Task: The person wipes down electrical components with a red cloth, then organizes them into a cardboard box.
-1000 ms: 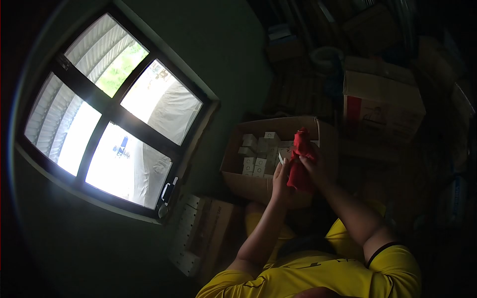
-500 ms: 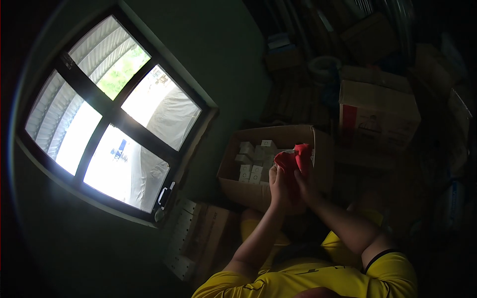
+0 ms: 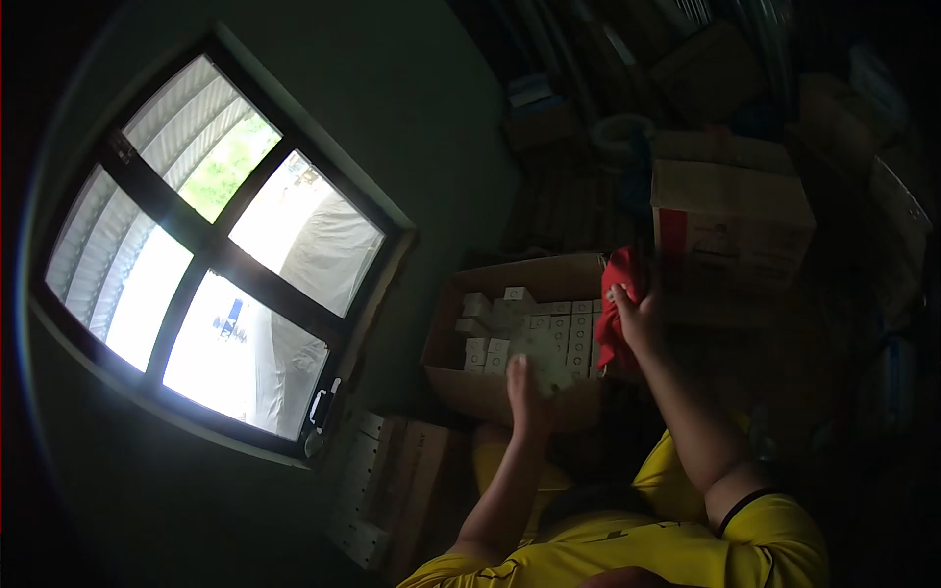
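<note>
A red cloth [image 3: 616, 316] hangs bunched in my right hand [image 3: 639, 318], its fingers closed round it at the right side of an open cardboard box [image 3: 588, 400]. Inside that box stand small white cartons [image 3: 559, 328], packed in rows on the right and stacked loosely on the left. My left hand [image 3: 525, 397] is over the box's near edge, with fingers stretched up toward the cartons. It looks open, though its far side is dark and blurred.
To the left is a bright window [image 3: 211, 245] with a handle. Another cardboard box [image 3: 730, 211] with a red patch stands behind on the right. Below the window lies a brown and white carton [image 3: 392, 490]. A round pale tub [image 3: 622, 132] sits farther back.
My hands have moved apart. The right one has carried the red cloth to the right, off the cartons; the left has let go of the cloth and dropped toward the box's near edge.
</note>
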{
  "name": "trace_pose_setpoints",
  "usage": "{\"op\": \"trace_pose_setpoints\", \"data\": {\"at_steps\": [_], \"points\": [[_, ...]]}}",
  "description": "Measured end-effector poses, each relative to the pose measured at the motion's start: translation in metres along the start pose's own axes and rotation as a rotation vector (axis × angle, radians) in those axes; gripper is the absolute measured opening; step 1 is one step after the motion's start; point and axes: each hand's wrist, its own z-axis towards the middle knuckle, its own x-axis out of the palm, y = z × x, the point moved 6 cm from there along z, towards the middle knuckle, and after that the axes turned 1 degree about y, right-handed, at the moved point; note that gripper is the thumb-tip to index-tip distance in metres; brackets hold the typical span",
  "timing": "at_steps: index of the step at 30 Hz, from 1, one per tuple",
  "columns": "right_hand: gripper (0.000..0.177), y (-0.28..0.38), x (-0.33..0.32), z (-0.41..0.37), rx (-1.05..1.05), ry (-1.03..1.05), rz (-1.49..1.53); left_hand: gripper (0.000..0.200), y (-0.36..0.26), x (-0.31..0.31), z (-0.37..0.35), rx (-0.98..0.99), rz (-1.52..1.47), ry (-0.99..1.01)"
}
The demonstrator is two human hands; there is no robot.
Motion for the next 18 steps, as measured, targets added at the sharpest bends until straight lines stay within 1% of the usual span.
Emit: {"op": "trace_pose_setpoints", "data": {"at_steps": [1,2,3,4,5,6,7,8,9,11,12,14,15,16,17,18], "points": [[0.047,-0.003,0.006,-0.009,0.040,0.015,0.078,0.047,-0.005,-0.003,0.002,-0.113,-0.156,-0.121],[0.040,-0.010,0.014,-0.023,0.103,0.069,0.047,0.047,-0.005,-0.005,0.003,-0.113,-0.197,-0.154],[0.037,-0.009,0.027,-0.037,0.170,0.193,0.058,0.046,-0.004,-0.006,0.004,-0.110,-0.240,-0.184],[0.045,-0.002,0.043,-0.054,0.303,0.338,0.088,0.046,-0.002,-0.005,0.008,-0.105,-0.286,-0.211],[0.057,-0.010,0.058,-0.079,0.398,0.485,0.189,0.045,-0.002,-0.004,0.014,-0.039,-0.235,-0.174],[0.069,0.031,0.072,-0.089,0.123,0.496,0.281,0.045,0.002,-0.006,0.021,0.031,-0.188,-0.133],[0.077,0.027,0.087,-0.099,0.148,0.773,0.123,0.044,0.008,-0.010,0.027,0.099,-0.140,-0.095],[0.078,0.034,0.089,-0.099,-0.065,0.810,-0.004,0.045,0.015,-0.022,0.036,0.160,-0.167,-0.042],[0.079,0.048,0.091,-0.100,-0.277,0.840,-0.134,0.045,0.015,-0.011,0.041,0.012,-0.451,0.105],[0.079,0.045,0.087,-0.092,-0.320,0.832,-0.141,0.043,-0.002,0.002,0.034,-0.063,-0.376,0.098],[0.079,0.046,0.085,-0.090,-0.336,0.830,-0.143,0.043,0.004,0.004,0.032,-0.090,-0.310,0.124],[0.077,0.048,0.072,-0.080,-0.316,0.697,-0.105,0.042,0.022,0.004,0.025,-0.149,-0.172,0.171],[0.076,0.049,0.065,-0.080,-0.303,0.628,-0.085,0.043,0.030,0.005,0.023,-0.136,-0.173,0.226],[0.063,0.038,0.060,-0.078,-0.100,0.435,0.180,0.044,0.015,0.027,0.008,-0.185,-0.239,0.313],[0.057,0.025,0.053,-0.076,0.099,0.374,0.259,0.045,-0.001,0.048,-0.009,-0.232,-0.305,0.401],[0.051,0.017,0.043,-0.066,0.289,0.310,0.337,0.046,-0.005,0.054,-0.018,-0.200,-0.179,0.410]]}}
